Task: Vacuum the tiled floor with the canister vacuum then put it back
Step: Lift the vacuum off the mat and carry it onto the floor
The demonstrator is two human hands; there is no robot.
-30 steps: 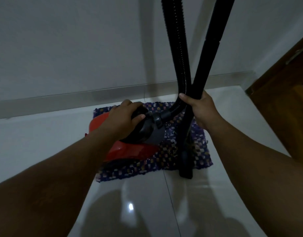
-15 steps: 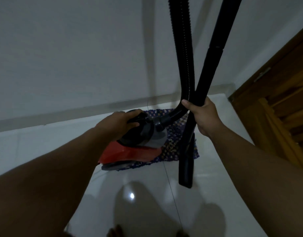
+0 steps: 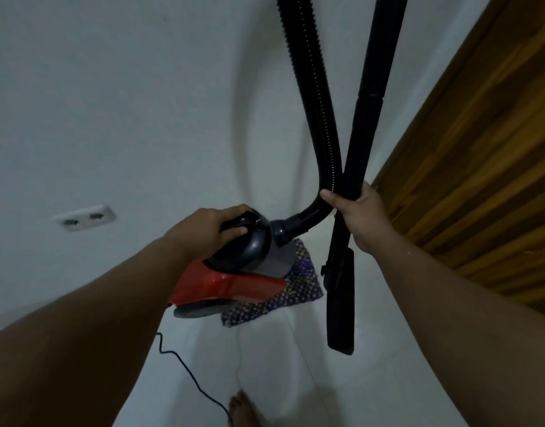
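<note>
— Bare foot [image 3: 243,408] and trailing cord [image 3: 185,369] nearest: worth stepping clear. Left hand [image 3: 208,231] clamped on canister vacuum [image 3: 234,272] handle, carried level above the mat [image 3: 296,288].
— Right hand [image 3: 362,215] wrapped round hose [image 3: 314,97] and wand [image 3: 373,87] together. Tops cropped; nozzle [image 3: 340,312] dim; socket [image 3: 85,217] beyond.

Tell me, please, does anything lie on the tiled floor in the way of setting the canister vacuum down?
Partly. The left hand holds the canister vacuum above the patterned mat. Its thin black cord trails across the tiled floor towards a bare foot. Otherwise nothing visible obstructs.
</note>
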